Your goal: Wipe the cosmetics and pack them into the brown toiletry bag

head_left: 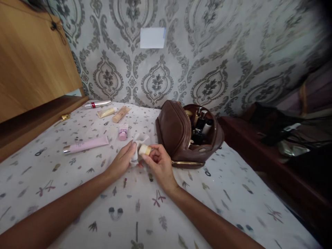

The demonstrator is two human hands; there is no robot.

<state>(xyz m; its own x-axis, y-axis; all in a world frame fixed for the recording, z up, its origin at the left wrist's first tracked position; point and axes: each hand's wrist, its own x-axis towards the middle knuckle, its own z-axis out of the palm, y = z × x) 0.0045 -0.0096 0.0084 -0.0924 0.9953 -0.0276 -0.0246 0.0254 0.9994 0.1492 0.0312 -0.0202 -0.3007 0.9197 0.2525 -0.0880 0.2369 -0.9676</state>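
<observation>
My left hand [125, 156] is closed on a crumpled white wipe [140, 139], which sticks up past the fingertips. In my right hand [161, 163] is a small cream-coloured jar with a gold band [144, 149], pinched between thumb and fingers right beside the wipe. Whether the wipe touches the jar is hard to make out. Just behind the hands lies a small pink-capped tube [123, 132]. An unzipped brown leather cosmetic bag [172, 126] stands close to my right hand, with several bottles [201, 119] inside.
Left of my hands lies a long pink tube [86, 144]. Farther back are a beige tube [121, 114], a pale yellow tube [107, 112] and a silver-and-red tube [98, 104]. A wooden cabinet [38, 62] borders the left; the patterned wall [109, 74] rises behind.
</observation>
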